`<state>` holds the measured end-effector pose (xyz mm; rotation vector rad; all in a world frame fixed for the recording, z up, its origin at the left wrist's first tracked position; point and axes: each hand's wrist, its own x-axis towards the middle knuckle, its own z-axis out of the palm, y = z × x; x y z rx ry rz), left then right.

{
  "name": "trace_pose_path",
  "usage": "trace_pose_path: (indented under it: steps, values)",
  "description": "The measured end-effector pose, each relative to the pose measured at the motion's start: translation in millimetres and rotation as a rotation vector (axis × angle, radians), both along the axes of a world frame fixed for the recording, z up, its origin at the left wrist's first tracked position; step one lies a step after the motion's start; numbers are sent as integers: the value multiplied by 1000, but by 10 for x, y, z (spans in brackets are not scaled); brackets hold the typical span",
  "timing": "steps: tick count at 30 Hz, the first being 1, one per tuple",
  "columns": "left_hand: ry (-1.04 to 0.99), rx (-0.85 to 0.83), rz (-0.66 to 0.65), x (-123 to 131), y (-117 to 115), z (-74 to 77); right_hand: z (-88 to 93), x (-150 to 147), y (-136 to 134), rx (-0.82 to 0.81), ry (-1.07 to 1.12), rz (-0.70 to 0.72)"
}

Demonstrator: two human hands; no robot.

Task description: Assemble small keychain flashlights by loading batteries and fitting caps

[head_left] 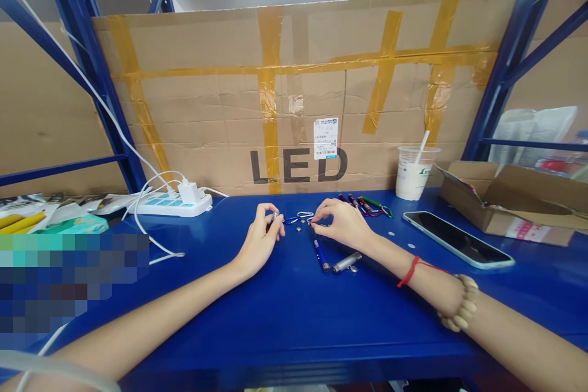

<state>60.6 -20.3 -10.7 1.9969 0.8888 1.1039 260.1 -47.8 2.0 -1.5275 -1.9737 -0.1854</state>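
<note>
My left hand (261,240) is closed, thumb and fingertips pinching a small shiny silver piece (276,215) whose kind I cannot tell. A blue clip with a silver carabiner (304,214) lies between my hands. My right hand (343,224) is closed in a pinch over the table, and whatever sits at its fingertips is too small to make out. Below it lie a slim blue penlight-like tube (322,256) and a silver tube (346,262) with a small metal clasp. Small round discs like button cells (298,229) are scattered near my fingers.
Behind my right hand lie several coloured tubes with carabiners (374,203). Farther right are a phone (457,239), a drink cup with straw (413,174) and an open cardboard box (509,205). A white power strip (169,202) with cables stands left; cardboard (206,110) closes the back.
</note>
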Motion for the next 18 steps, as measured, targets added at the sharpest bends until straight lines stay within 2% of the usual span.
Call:
trace_pose_path:
  steps: [10, 18]
  values:
    - [-11, 13, -14, 1, 21, -22, 58, -26, -61, -24, -56, -82]
    - [-11, 11, -9, 3, 19, -19, 68, -11, -58, -23, -121, -34]
